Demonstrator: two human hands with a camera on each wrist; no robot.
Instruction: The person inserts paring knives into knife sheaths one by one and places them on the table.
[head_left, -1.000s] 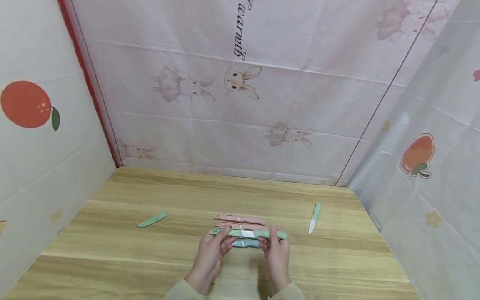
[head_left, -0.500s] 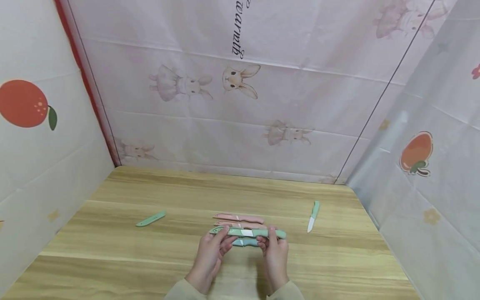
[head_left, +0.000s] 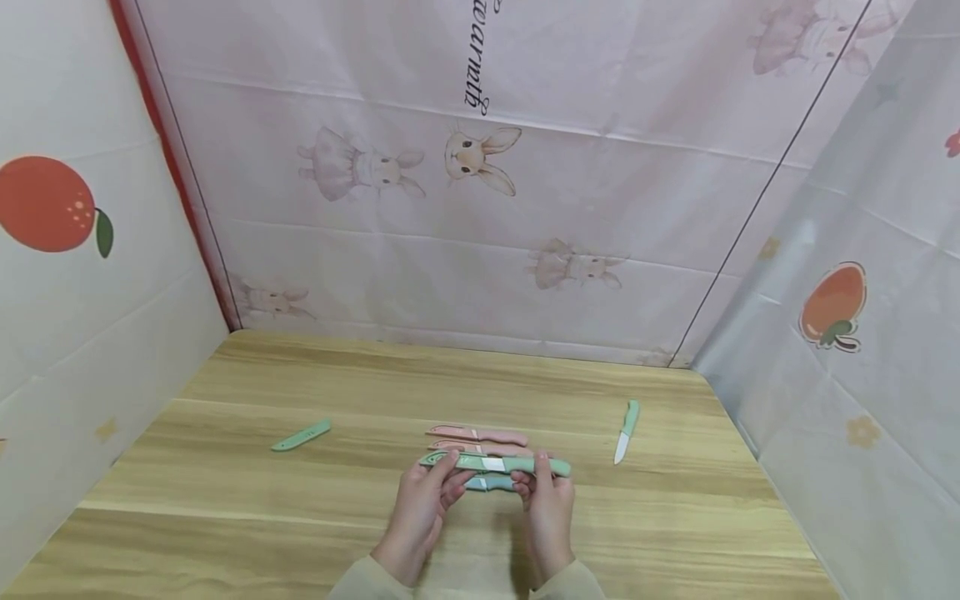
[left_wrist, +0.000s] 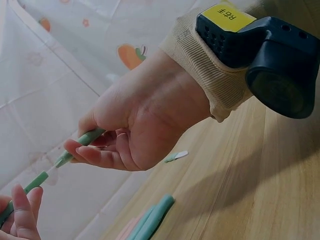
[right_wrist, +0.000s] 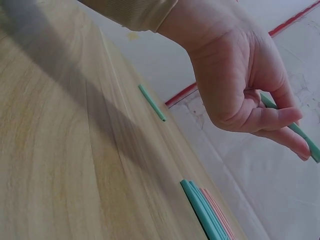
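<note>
In the head view my left hand (head_left: 420, 504) pinches a green sheath (head_left: 472, 461) between thumb and fingers. My right hand (head_left: 550, 508) grips the green handle of a small knife (head_left: 521, 466), thumb on top. The knife's tip end is inside the sheath, and a short band of white blade (head_left: 493, 464) shows between sheath and handle. Both are held level above the table. Under them lie two pink sheathed knives (head_left: 502, 437) and a blue one (head_left: 491, 483), partly covered. In the left wrist view the right hand (left_wrist: 135, 115) curls round the handle (left_wrist: 91, 136).
On the wooden table (head_left: 187, 500), a loose green sheath (head_left: 302, 436) lies at the left. A green knife (head_left: 628, 421) with its white blade bare lies at the right. Printed cloth walls (head_left: 420, 275) stand along the back and both sides.
The right hand has moved slightly left with the handle, so a little less white blade shows outside the sheath. The left hand has hardly moved. The head view has shifted slightly.
</note>
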